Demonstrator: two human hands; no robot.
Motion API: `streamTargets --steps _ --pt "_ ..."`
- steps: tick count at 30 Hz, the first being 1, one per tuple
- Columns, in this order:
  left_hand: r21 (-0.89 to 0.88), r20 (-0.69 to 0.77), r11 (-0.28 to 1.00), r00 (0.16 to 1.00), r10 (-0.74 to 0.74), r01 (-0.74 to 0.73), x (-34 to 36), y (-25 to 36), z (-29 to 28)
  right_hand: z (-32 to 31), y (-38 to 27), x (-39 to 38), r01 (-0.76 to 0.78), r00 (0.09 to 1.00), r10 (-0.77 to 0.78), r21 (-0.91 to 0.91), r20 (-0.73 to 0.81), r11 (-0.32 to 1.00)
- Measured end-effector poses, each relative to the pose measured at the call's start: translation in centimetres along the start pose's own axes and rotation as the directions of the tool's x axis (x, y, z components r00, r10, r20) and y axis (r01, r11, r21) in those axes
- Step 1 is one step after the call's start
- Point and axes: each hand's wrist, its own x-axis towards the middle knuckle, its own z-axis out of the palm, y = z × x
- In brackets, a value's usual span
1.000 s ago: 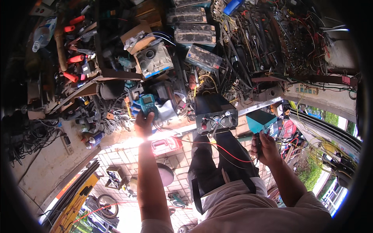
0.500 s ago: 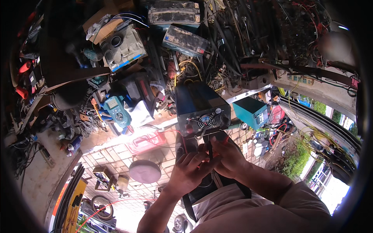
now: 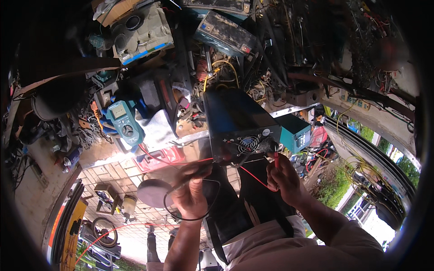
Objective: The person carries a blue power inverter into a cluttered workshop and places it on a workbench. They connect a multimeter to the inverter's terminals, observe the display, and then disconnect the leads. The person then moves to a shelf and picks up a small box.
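Note:
A black metal box (image 3: pixel 239 113) with a round fan (image 3: pixel 248 144) in its near end sits at the bench edge. My right hand (image 3: pixel 287 183) grips a red test probe (image 3: pixel 276 159), its tip up against the right side of that end, by a terminal. Lower left of the box, my left hand (image 3: pixel 189 198) is closed round a dark, motion-blurred stick, apparently the black test probe, and a black lead (image 3: pixel 181 218) loops about the wrist. A red lead (image 3: pixel 253 175) crosses below the box. On the left lies a teal multimeter (image 3: pixel 125 123) with a screen and dial.
A teal box-shaped battery (image 3: pixel 294 134) stands right of the black box. Behind are a dusty battery (image 3: pixel 226 34) and a worn carton (image 3: pixel 142 34). Below the bench are a red case (image 3: pixel 158 159) and a round stool seat (image 3: pixel 153 192). Cables hang at the right.
My hands have parted from in front of the fan box. The right moved to the box's right side with the red probe; the left moved down and left. The view shifted slightly.

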Motion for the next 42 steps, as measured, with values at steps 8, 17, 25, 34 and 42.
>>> streamTargets --steps 8,17,25,34,42 --pt "0.278 0.177 0.959 0.979 -0.098 0.046 3.0 -2.1 -0.5 -2.9 -3.8 -0.9 0.323 0.901 -0.429 -0.562 -0.063 0.761" --pt "0.417 0.385 0.908 0.912 -0.143 -0.034 5.9 -0.7 -0.5 -3.6 -2.7 1.1 0.444 0.895 -0.433 -0.110 0.111 0.889" --pt "0.480 0.434 0.874 0.887 -0.159 -0.078 6.7 0.0 -0.1 -4.4 -1.5 3.1 0.442 0.773 -0.628 -0.639 -0.085 0.630" --pt "0.530 0.507 0.839 0.839 -0.196 -0.124 7.2 0.6 -0.2 -4.3 3.2 5.8 0.371 0.766 -0.628 -0.707 -0.133 0.602" --pt "0.483 0.498 0.872 0.844 -0.200 -0.079 7.1 0.2 -1.0 -3.3 3.5 6.3 0.480 0.763 -0.615 -0.466 -0.197 0.744"
